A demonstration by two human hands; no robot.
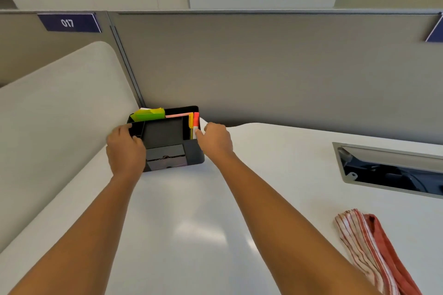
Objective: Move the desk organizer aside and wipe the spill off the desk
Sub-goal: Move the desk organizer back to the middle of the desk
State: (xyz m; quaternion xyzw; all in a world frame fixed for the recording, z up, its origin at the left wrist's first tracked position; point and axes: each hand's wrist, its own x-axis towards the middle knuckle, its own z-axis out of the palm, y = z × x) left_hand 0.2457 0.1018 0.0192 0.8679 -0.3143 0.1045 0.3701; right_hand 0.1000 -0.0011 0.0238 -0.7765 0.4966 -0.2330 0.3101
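Note:
A black desk organizer (pixel 165 134) stands on the white desk (pixel 191 223) in the far left corner, against the grey partition. It holds green sticky notes, pink paper and an orange and a yellow marker. My left hand (pixel 124 148) grips its left wall, thumb over the rim. On the organizer's right side, my right hand (pixel 215 139) presses against the wall with fingers curled. A red and white striped cloth (pixel 374 249) lies folded at the near right of the desk. No spill is visible.
A grey partition (pixel 275 67) runs along the back, with a white divider panel (pixel 55 115) at the left. An open cable hatch (pixel 388 170) is sunk into the desk at the right. A blue "017" label (pixel 69 23) hangs on the partition.

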